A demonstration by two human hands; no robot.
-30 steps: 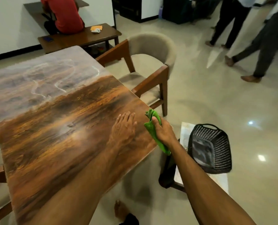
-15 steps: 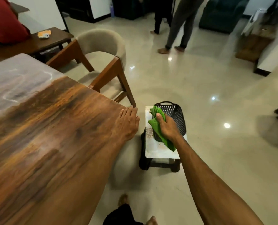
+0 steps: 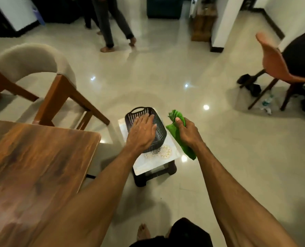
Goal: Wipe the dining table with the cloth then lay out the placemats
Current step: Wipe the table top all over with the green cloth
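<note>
Right hand (image 3: 187,133) gripping folded green cloth (image 3: 177,135) beside the stool, fingers curling round it, left hand (image 3: 142,133) hovering straight-fingered over black perforated basket (image 3: 159,130) on low stool (image 3: 154,165), hiding its contents, dining table (image 3: 32,157) being cut off at left.

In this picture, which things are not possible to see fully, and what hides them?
1. Inside of the basket: head view, the left hand covers it.
2. Round mat on the stool: head view, mostly under the basket.
3. Cloth: head view, its middle is hidden in the right hand.
4. Dining table: head view, cut off by the left and bottom edges.
</note>
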